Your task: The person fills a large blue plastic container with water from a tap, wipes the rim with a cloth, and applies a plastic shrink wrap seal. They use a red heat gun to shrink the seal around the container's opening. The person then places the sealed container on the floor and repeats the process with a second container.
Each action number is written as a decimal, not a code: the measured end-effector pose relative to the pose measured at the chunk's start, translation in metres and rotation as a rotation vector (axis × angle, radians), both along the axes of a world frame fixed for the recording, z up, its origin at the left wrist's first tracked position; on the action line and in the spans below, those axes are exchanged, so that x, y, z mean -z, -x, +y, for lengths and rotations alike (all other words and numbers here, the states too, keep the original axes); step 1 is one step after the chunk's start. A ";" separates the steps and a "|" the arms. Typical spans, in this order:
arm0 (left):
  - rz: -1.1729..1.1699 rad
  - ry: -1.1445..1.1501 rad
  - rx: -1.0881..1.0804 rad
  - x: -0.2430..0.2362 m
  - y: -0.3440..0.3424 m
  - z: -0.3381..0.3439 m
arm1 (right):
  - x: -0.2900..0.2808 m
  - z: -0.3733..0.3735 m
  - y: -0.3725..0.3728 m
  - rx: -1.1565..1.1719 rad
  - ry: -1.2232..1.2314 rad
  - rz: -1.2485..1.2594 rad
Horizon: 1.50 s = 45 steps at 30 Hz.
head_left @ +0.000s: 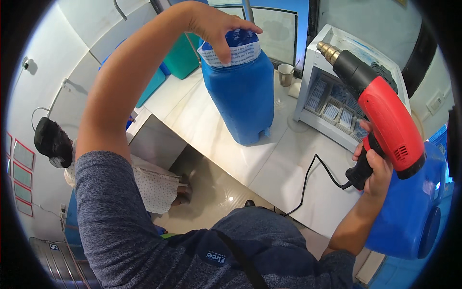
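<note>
A tall blue water jug (240, 101) stands upright on the white tiled counter (284, 164). Around its neck sits a loose white printed sleeve (245, 54), with a dark blue cap (240, 36) showing above. My left hand (216, 31) reaches over from above and grips the top of the jug, thumb against the sleeve. On the right, my right hand (378, 171) is wrapped round the black handle of a red and black heat gun (390, 118). Its metal nozzle points up and left, apart from the jug. A black cord (304, 188) runs from the handle across the counter.
A white open-fronted cabinet (308, 103) holding small packets stands at the right, beside a metal mug (286, 74). Another blue container (404, 212) is at the lower right. Green containers (183, 58) stand at the back left. A person (154, 188) is to the left.
</note>
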<state>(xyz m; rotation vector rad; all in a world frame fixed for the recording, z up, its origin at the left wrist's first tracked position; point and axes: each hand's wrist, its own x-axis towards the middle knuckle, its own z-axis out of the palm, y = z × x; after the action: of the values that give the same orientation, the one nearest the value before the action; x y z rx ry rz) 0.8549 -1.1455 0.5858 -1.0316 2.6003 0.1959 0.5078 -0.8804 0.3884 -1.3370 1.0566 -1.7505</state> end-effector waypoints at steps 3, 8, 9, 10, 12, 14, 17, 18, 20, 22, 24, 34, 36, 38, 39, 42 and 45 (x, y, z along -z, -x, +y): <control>0.005 0.065 0.005 0.002 0.002 0.002 | 0.003 0.000 0.005 0.009 0.000 -0.018; -0.033 0.038 -0.041 0.007 0.007 0.007 | 0.005 0.003 0.005 0.087 0.000 -0.050; -0.031 0.042 -0.046 0.007 0.008 0.006 | 0.005 0.005 0.002 0.062 -0.009 -0.020; -0.028 0.061 -0.050 0.006 0.008 0.006 | 0.005 0.007 -0.002 0.048 -0.031 0.013; -0.016 0.055 -0.009 0.005 0.008 0.006 | 0.005 0.011 -0.012 0.055 -0.065 0.067; -0.017 0.063 0.004 0.004 0.008 0.004 | 0.006 0.013 -0.022 -0.088 -0.102 0.051; -0.033 0.063 -0.011 0.005 0.007 0.002 | 0.006 0.012 -0.034 -0.196 -0.160 -0.019; -0.031 0.058 -0.011 0.005 0.006 0.002 | 0.006 0.011 -0.036 -0.184 -0.178 -0.030; -0.021 0.053 0.001 0.004 0.005 0.001 | 0.007 0.008 -0.041 -0.138 -0.198 -0.178; -0.005 0.059 0.018 0.003 0.004 0.001 | 0.009 0.006 -0.045 -0.235 -0.184 -0.178; 0.018 0.038 0.019 0.003 0.002 -0.001 | 0.012 0.004 -0.049 -0.310 -0.145 -0.142; 0.106 0.048 -0.311 0.004 -0.010 0.001 | 0.023 0.002 -0.043 -0.225 -0.099 -0.052; 0.155 0.013 -0.391 -0.002 -0.021 0.008 | 0.022 0.004 -0.043 -0.189 -0.123 -0.013; 0.170 -0.026 -0.474 -0.007 -0.032 0.011 | 0.019 0.006 -0.044 -0.182 -0.144 -0.088; 0.182 -0.052 -0.483 -0.008 -0.036 0.011 | 0.018 0.007 -0.045 -0.143 -0.124 -0.111; 0.219 -0.023 -0.489 0.000 -0.046 0.006 | 0.015 0.009 -0.050 -0.295 -0.079 -0.014; 0.336 0.116 -0.282 0.017 -0.046 -0.001 | 0.013 0.009 -0.056 -0.196 -0.135 -0.058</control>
<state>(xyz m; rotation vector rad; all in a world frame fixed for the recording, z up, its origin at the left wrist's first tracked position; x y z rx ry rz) 0.9011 -1.1463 0.5691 -1.5247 2.7730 0.3125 0.5635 -0.8712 0.3757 -1.2536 0.9595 -1.5371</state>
